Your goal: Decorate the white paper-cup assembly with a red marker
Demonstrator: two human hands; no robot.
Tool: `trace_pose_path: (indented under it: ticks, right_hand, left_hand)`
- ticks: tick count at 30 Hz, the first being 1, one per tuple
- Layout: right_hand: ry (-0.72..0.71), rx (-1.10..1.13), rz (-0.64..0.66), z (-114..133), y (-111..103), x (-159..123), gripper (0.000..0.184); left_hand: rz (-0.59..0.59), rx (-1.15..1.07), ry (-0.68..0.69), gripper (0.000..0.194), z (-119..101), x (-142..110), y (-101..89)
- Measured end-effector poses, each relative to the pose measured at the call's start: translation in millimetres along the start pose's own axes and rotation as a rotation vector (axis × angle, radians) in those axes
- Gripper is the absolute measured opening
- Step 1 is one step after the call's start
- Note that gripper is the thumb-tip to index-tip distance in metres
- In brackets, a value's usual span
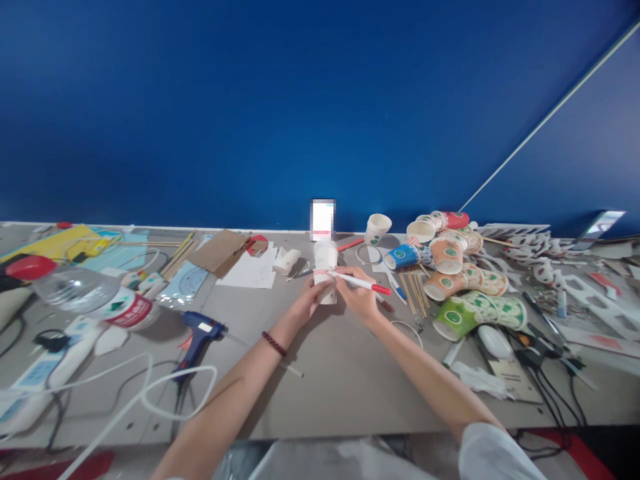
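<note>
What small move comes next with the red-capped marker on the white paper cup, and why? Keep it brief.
Probably draw the tip of the red-capped white marker a little further along the wall of the white paper cup. The right hand holds the marker with its tip on the cup beside red marks already there, and the left hand steadies the cup on the grey table.

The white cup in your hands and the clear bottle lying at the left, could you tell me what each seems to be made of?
White cup: apparently matte paper; opaque, printed red band, like the paper cups nearby. Clear bottle: likely glossy plastic; transparent, bright highlight, red cap and label.
</note>
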State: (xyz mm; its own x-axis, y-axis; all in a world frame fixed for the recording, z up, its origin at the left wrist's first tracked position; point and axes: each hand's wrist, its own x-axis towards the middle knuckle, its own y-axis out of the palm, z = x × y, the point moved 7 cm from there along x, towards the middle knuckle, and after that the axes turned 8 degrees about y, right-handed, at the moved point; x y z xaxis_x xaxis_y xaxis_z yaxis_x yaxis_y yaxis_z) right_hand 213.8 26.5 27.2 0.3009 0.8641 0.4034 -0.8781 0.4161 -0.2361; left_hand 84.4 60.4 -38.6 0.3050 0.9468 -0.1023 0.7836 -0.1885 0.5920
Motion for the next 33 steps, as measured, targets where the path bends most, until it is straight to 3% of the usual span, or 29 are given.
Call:
trace_pose_path:
  ticks: [16, 33]
  right_hand:
    - [-0.05, 0.014, 0.008, -2.5, -0.8, 0.8, 0.008]
    - [-0.054, 0.033, -0.012, -3.3, -3.5, 2.2, 0.006]
  left_hand:
    - [0.009, -0.009, -0.016, 0.035, 3.8, 3.0, -2.3]
    - [-0.055, -0.069, -0.035, 0.035, 3.9, 2.4, -4.1]
